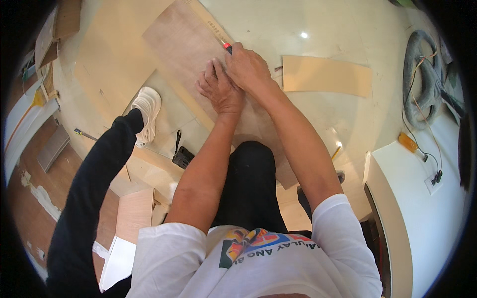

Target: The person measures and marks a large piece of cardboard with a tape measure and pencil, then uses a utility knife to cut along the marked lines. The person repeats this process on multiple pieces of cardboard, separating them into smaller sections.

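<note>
A long brown wooden board lies on the floor, with a paler strip along its right edge. My right hand is closed round a slim tool with a red and black handle. Its thin metal end meets the board near the pale strip; its exact kind is unclear. My left hand presses on the board with fingers spread, just beside and partly under my right wrist. One black-trousered knee rests over the board's near part.
A tan panel piece lies to the right, a larger thin sheet to the left. Around them are a white clog on a foot, a black strapped case, a yellow pencil-like stick and a grey wheel-shaped base with wires.
</note>
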Motion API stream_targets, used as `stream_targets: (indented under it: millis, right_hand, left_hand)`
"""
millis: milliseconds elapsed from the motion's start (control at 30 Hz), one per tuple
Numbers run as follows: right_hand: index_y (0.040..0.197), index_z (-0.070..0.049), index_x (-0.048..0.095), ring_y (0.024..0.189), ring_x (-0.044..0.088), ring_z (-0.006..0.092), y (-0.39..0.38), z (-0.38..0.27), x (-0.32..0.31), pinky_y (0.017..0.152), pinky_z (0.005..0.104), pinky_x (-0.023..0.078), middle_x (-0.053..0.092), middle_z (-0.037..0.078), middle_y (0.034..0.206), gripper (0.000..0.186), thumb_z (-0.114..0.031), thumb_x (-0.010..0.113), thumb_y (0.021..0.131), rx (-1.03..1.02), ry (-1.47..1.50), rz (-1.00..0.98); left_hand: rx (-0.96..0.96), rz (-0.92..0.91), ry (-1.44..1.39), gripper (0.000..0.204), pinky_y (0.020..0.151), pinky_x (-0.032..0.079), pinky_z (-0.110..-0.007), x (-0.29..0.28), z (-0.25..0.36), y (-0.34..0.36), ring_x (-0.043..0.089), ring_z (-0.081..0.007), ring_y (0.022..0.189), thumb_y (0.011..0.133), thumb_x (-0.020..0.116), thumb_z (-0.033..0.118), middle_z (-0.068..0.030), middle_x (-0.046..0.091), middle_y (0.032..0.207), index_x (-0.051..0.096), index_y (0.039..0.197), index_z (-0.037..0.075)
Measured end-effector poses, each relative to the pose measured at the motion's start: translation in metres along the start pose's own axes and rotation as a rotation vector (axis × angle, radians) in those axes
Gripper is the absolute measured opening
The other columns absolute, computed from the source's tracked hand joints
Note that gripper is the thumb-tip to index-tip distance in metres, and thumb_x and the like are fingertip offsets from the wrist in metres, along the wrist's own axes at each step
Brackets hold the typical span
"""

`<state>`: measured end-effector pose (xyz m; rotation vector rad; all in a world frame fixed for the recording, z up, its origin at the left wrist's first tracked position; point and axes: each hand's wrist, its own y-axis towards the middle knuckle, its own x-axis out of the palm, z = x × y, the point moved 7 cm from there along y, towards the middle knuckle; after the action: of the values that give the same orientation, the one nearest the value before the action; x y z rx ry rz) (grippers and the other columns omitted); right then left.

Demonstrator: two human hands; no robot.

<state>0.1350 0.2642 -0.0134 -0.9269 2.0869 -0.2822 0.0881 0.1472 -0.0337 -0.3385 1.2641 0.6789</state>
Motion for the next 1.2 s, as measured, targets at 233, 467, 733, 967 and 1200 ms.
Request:
stream_targets:
  millis: [233, 467, 733, 967, 1200]
  right_hand:
    - [0.100, 0.006, 0.059, 0.087, 0.071, 0.0432, 0.013, -0.007, 0.002, 0.077, 0.0490, 0.057, 0.070, 0.028, 0.087, 0.029, -0.023, 0.056, 0.095, -0.100, -0.080, 0.009]
    - [0.102, 0.006, 0.059, 0.090, 0.068, 0.0457, 0.014, -0.016, -0.002, 0.082, 0.0521, 0.054, 0.069, 0.029, 0.089, 0.031, -0.025, 0.052, 0.098, -0.105, -0.081, -0.008]
    - [0.102, 0.005, 0.057, 0.091, 0.070, 0.0441, 0.006, -0.014, -0.003, 0.082, 0.0507, 0.056, 0.070, 0.028, 0.092, 0.027, -0.021, 0.055, 0.095, -0.058, -0.146, -0.038]
    - [0.103, 0.005, 0.057, 0.090, 0.069, 0.0446, -0.050, 0.017, 0.000, 0.080, 0.0523, 0.055, 0.070, 0.029, 0.092, 0.025, -0.020, 0.056, 0.095, 0.009, -0.154, -0.115]
    - [0.105, 0.003, 0.057, 0.087, 0.067, 0.0474, -0.121, 0.050, -0.041, 0.078, 0.0536, 0.051, 0.068, 0.030, 0.090, 0.029, -0.025, 0.057, 0.096, 0.308, -0.100, -0.076]
  left_hand:
    - [-0.024, -0.040, 0.012, 0.056, 0.115, 0.015, -0.063, -0.003, 0.002, 0.000, 0.031, -0.0368, 0.136, 0.096, 0.054, 0.020, -0.0144, 0.038, 0.147, 0.041, 0.148, 0.004]
    - [-0.024, -0.056, -0.013, 0.056, 0.114, 0.014, -0.064, -0.005, 0.001, 0.002, 0.031, -0.0360, 0.135, 0.094, 0.054, 0.020, -0.0138, 0.039, 0.147, 0.043, 0.147, 0.005]
    - [-0.040, -0.097, -0.024, 0.056, 0.115, 0.014, -0.064, -0.005, 0.001, 0.000, 0.031, -0.0356, 0.135, 0.096, 0.053, 0.026, -0.0126, 0.038, 0.150, 0.045, 0.147, 0.005]
    - [-0.047, -0.093, 0.009, 0.054, 0.116, 0.015, -0.063, 0.006, -0.007, -0.002, 0.032, -0.0351, 0.136, 0.097, 0.052, 0.022, -0.0133, 0.039, 0.150, 0.044, 0.148, 0.006]
    - [-0.060, -0.132, 0.018, 0.055, 0.116, 0.015, -0.062, -0.001, -0.002, -0.001, 0.032, -0.0363, 0.136, 0.097, 0.051, 0.019, -0.0138, 0.038, 0.151, 0.041, 0.150, 0.005]
